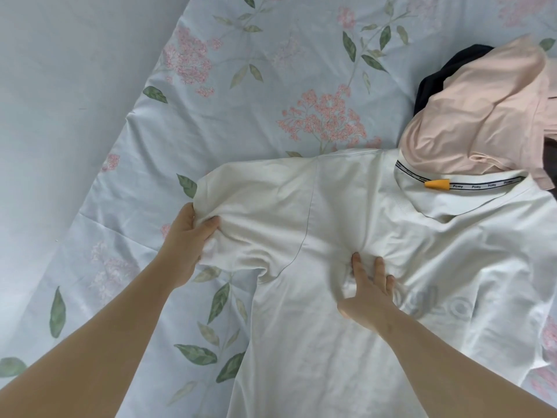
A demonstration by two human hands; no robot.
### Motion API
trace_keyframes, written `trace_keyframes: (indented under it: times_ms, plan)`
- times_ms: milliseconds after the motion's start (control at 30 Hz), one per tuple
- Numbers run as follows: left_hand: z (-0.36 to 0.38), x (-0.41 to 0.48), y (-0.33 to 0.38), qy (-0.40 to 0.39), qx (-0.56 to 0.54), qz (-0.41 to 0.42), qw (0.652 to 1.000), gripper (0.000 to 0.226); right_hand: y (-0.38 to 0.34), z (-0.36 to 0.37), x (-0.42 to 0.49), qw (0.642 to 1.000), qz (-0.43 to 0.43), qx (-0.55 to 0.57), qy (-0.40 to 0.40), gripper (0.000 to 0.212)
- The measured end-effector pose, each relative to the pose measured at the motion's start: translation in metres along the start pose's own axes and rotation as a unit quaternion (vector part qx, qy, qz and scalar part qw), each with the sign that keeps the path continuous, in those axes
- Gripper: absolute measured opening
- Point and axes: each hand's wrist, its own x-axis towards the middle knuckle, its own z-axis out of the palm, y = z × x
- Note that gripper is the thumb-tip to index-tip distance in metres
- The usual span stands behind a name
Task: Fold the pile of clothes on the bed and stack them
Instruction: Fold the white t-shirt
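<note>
Head view: my left hand (189, 236) grips the white T-shirt (331, 342) by its sleeve, my right hand (370, 286) presses flat-fingered on its chest, inward of the bed's (241, 86) left edge; I fear the pink garment (482, 116) overlapping its collar snags the fold.

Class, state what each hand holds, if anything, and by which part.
Left hand grips the white T-shirt by its sleeve hem; right hand only presses flat on its chest, holding nothing.
</note>
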Motion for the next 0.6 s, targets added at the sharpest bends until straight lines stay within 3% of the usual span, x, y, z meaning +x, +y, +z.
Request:
trace_keyframes:
  times_ms: [100,167,233,367,500,600]
  plan:
    - [-0.002,0.0,-0.006,-0.05,0.104,-0.019,0.993,0.067,-0.001,0.0,0.0,1.0,-0.006,-0.005,0.004,0.093]
    - [-0.011,0.004,-0.005,0.014,0.204,-0.001,0.979,0.086,-0.001,-0.001,-0.001,1.0,-0.008,-0.005,0.004,0.093]
    - [-0.018,0.006,-0.006,0.109,0.273,0.036,0.955,0.081,-0.001,-0.001,-0.002,1.0,-0.007,-0.002,0.003,0.094]
    - [0.002,-0.004,-0.02,0.091,0.448,0.06,0.888,0.074,-0.001,-0.002,-0.003,1.0,-0.008,0.006,0.0,0.095]
    - [0.041,-0.022,-0.034,0.21,0.567,0.091,0.791,0.079,-0.002,-0.008,-0.006,0.999,-0.018,0.033,-0.012,0.097]
    - [0.078,-0.04,-0.047,0.105,0.628,0.221,0.739,0.071,0.003,-0.015,-0.01,0.997,-0.05,0.063,-0.018,0.093]
